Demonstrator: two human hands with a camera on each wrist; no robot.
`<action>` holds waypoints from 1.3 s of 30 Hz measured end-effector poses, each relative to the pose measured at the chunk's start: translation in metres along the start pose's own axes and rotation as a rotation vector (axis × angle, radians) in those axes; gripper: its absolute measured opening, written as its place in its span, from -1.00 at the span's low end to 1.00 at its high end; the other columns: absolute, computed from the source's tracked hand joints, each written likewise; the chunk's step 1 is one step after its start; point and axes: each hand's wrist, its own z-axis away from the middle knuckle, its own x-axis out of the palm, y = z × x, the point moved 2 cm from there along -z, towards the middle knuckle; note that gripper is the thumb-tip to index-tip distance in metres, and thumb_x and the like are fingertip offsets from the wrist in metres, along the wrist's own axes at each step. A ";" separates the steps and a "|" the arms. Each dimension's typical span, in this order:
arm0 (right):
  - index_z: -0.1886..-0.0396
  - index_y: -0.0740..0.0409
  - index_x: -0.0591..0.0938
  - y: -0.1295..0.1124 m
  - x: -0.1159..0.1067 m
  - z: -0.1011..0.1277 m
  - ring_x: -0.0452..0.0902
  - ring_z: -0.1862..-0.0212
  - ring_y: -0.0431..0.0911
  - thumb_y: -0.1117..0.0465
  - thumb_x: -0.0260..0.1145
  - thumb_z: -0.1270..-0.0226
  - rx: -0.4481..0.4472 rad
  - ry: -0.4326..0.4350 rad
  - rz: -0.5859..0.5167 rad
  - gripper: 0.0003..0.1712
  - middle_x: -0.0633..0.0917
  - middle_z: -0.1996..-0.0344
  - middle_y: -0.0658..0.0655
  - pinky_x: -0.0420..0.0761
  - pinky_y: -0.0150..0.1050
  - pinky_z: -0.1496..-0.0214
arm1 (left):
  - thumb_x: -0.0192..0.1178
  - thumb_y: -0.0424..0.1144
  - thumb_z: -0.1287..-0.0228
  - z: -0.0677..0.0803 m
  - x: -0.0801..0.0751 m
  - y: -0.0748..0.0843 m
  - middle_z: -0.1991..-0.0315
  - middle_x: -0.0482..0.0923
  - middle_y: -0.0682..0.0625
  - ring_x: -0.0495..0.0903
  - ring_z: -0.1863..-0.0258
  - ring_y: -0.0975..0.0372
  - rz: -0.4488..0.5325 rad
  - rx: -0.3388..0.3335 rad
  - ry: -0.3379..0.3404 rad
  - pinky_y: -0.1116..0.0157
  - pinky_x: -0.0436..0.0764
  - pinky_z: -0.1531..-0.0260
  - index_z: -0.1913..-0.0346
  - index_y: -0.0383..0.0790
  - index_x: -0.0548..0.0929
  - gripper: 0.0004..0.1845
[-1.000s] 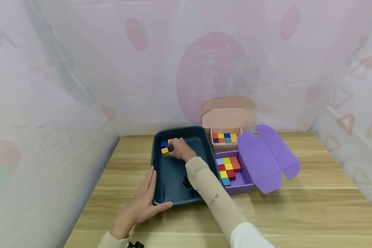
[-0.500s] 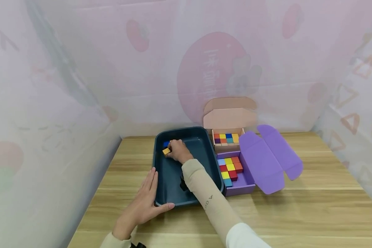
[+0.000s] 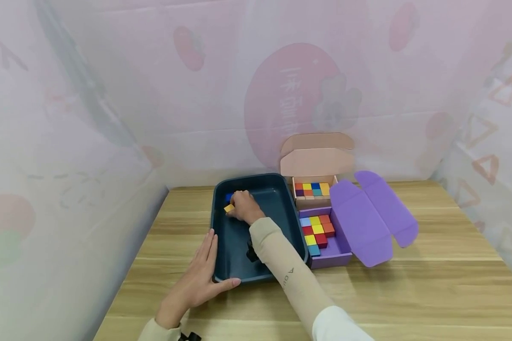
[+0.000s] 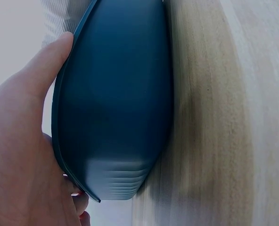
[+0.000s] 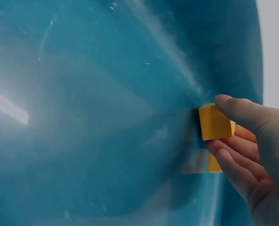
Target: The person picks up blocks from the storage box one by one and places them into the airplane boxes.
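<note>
In the head view, my right hand (image 3: 246, 208) reaches into the far left part of a dark blue-green tray (image 3: 234, 251). It pinches a yellow block (image 5: 217, 123) between thumb and fingers, clearest in the right wrist view. Another yellow block (image 5: 215, 164) shows partly below it, behind the fingers. A blue block (image 3: 229, 197) lies by the tray's left wall, partly hidden by the hand. My left hand (image 3: 196, 279) rests against the tray's near left corner. Its fingers are straight along the left side, and the thumb (image 4: 54, 56) lies on the near rim.
Right of the tray stands an open purple box (image 3: 330, 262) with several coloured blocks inside. Behind that, an open light-brown box (image 3: 313, 203) also holds several blocks. The purple lid (image 3: 367, 222) spreads rightward over the wooden table (image 3: 443, 265). Printed cloth walls enclose the table.
The yellow block at my right fingertips has tilted slightly, and a second yellow block behind it is now covered by the hand in the head view. My left hand stays on the tray.
</note>
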 end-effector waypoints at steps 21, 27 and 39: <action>0.14 0.22 0.82 0.022 -0.108 0.088 0.62 0.29 -0.11 0.04 0.59 -0.31 -0.025 0.126 -0.106 -0.67 0.82 0.22 0.18 0.72 -0.31 0.19 | 0.30 0.47 -0.23 -0.003 -0.006 -0.005 -0.77 -0.41 -0.16 -0.26 -0.75 -0.13 -0.032 -0.005 -0.014 -0.33 0.02 -0.63 -0.72 -0.31 -0.20 0.37; -0.01 0.22 0.81 0.042 -0.126 0.121 0.78 0.12 -0.04 0.06 0.62 -0.26 0.055 0.153 -0.142 -0.58 0.85 0.07 0.16 0.83 -0.16 0.01 | 0.29 0.50 -0.21 -0.002 -0.005 -0.004 -0.77 -0.42 -0.15 -0.26 -0.75 -0.13 -0.042 -0.016 -0.010 -0.33 0.03 -0.63 -0.72 -0.28 -0.22 0.38; 0.07 0.24 0.85 0.090 -0.138 0.178 0.81 0.16 0.00 0.09 0.67 -0.17 0.135 0.244 -0.129 -0.59 0.87 0.14 0.21 0.85 -0.11 0.08 | 0.31 0.48 -0.21 -0.005 -0.001 0.000 -0.77 -0.42 -0.17 -0.27 -0.76 -0.12 -0.026 -0.003 -0.001 -0.33 -0.01 -0.63 -0.72 -0.31 -0.22 0.39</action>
